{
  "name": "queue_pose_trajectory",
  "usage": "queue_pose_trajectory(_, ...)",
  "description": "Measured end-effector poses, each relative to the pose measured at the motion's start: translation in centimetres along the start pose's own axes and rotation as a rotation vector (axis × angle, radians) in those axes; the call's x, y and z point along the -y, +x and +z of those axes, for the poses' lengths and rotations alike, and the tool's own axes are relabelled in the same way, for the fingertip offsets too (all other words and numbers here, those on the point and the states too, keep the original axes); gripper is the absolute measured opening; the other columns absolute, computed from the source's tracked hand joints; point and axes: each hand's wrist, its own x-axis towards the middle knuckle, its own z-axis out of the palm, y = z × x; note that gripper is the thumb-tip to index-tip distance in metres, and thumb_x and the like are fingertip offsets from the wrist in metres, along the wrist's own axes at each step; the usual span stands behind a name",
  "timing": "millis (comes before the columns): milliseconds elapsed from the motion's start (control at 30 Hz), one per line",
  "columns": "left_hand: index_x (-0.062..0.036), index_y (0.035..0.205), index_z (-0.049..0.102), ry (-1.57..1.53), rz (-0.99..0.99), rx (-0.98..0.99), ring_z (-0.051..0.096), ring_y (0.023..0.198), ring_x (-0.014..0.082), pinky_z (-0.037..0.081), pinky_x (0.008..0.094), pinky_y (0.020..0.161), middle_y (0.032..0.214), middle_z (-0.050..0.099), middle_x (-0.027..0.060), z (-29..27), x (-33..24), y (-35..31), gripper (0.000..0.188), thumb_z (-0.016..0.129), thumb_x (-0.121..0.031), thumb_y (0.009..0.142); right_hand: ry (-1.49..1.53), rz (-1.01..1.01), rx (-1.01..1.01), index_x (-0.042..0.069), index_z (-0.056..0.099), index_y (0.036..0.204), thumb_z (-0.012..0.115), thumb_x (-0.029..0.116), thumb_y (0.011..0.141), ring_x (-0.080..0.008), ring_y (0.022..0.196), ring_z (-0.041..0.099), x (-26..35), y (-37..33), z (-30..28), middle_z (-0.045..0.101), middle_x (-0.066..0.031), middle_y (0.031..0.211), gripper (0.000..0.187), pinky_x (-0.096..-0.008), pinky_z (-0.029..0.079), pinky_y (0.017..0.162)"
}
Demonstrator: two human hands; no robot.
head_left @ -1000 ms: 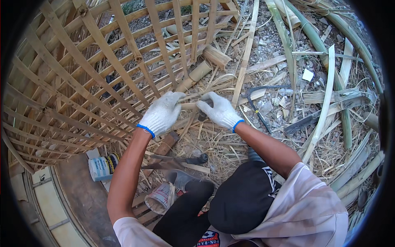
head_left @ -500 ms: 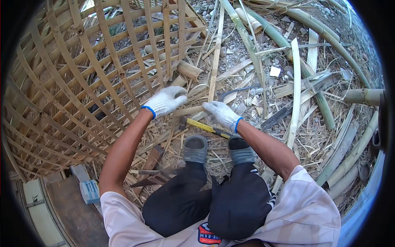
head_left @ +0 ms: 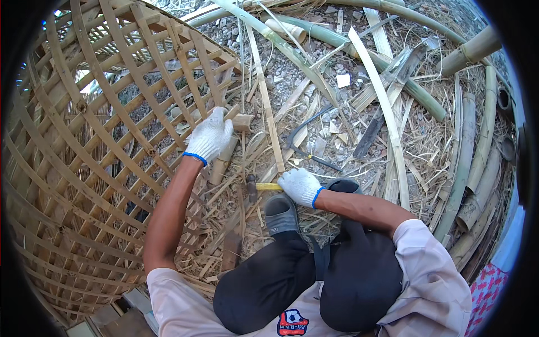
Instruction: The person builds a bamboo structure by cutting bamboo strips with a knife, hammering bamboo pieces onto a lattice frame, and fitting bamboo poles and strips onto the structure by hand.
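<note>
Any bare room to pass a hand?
No clearly bare patch shows. A hand might pass between the left hand and right hand, above loose shavings. It's crowded around the hammer and left shoe, and among bamboo poles at right.

Hands (head_left: 208, 135) in white, blue-cuffed gloves (head_left: 301, 186)
</note>
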Motion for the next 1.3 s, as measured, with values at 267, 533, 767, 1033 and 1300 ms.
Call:
queue_pose_trajectory(267, -0.0084, 0.125, 0.060, 0.137, 0.330, -0.263, 0.070, 0.100, 0.0421, 0.056, 0.0527, 0.087, 0.107, 0.072, 0.0220, -8.1, -4.0, 7.8, 0.029, 0.054, -0.014, 0.097, 0.052, 0.001, 0.105, 0.003, 0.063, 0.107, 0.067, 0.020, 0.088, -0.0367, 0.088, 0.074, -1.4, 2.7, -6.0, 0.067, -0.0200, 0.106, 0.025, -0.0515, 0.059, 0.073)
queue_pose_trajectory(533, -0.0201, 0.103, 0.080, 0.777, 0.561, -0.146, 0.072, 0.095, 0.0277, 0.044, 0.0474, 0.097, 0.092, 0.076, 0.0091, -10.0, -3.8, 15.3, 0.026, 0.061, -0.013, 0.087, -0.160, 0.078, -0.360, 0.012, 0.063, 0.096, 0.074, 0.018, 0.080, -0.0307, 0.081, 0.069, -4.4, -0.8, -19.1, 0.059, -0.0093, 0.092, 0.021, -0.0445, 0.056, 0.067)
queue_pose_trajectory(767, -0.0278, 0.111, 0.078, 0.908, 0.560, 0.282, 0.070, 0.106, 0.0327, 0.047, 0.0523, 0.091, 0.101, 0.074, 0.0125, -6.2, -0.3, 18.8, 0.025, 0.062, -0.028, 0.092, 0.108, 0.555, -0.359, 0.005, 0.067, 0.121, 0.060, 0.022, 0.090, -0.0342, 0.092, 0.072, -5.7, -1.1, -30.0, 0.072, -0.0203, 0.099, 0.036, -0.0437, 0.055, 0.085)
queue_pose_trajectory(1033, -0.0241, 0.136, 0.065, 1.099, 0.742, 0.243, 0.063, 0.116, 0.0340, 0.047, 0.0498, 0.095, 0.121, 0.064, 0.0154, -4.5, 1.1, 18.9, 0.043, 0.062, -0.016, 0.094, 0.767, 0.609, -1.021, 0.008, 0.065, 0.125, 0.063, 0.025, 0.089, -0.0448, 0.102, 0.069, -0.9, 7.4, -19.5, 0.071, -0.0246, 0.109, 0.040, -0.0506, 0.055, 0.090)
queue_pose_trajectory(1300, -0.0165, 0.117, 0.072, 1.017, 0.786, 0.347, 0.062, 0.119, 0.0309, 0.034, 0.0499, 0.114, 0.119, 0.069, 0.0117, -4.8, 1.5, 19.7, 0.026, 0.056, -0.014, 0.097, 1.380, 0.963, -1.023, 0.003, 0.055, 0.105, 0.065, 0.027, 0.099, -0.0388, 0.079, 0.066, 4.9, 9.9, -5.7, 0.064, -0.0216, 0.085, 0.027, -0.0486, 0.051, 0.074)
